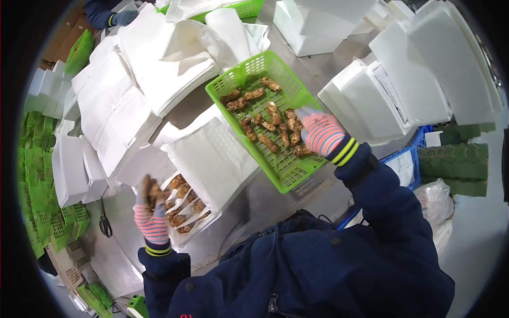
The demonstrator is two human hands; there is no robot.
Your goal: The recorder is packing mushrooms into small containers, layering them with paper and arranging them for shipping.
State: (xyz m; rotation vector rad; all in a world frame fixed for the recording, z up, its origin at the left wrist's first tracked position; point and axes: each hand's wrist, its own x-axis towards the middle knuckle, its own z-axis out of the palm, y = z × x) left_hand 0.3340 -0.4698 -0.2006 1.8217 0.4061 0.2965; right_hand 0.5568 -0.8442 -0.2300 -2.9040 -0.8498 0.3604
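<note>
My left hand [152,220], in a striped knit glove, holds brown mushrooms [150,190], blurred, beside the left end of a white foam box [199,234]. Inside that box lie several mushrooms [183,191] in rows between strips of white paper, while a white sheet [212,163] covers part of it. My right hand [321,129], gloved the same way, reaches into a green plastic basket [258,163]. Its fingertips are at the mushrooms [293,124] on the basket's right side; whether they grip one is unclear. Other long mushrooms [274,113] lie scattered over the basket floor.
Stacks of white paper sheets [111,107] stand at the back left. White foam boxes [366,99] fill the right side. Scissors [105,224] lie at the left on the metal table [254,198]. Another person's gloved hand [125,18] shows at the top left.
</note>
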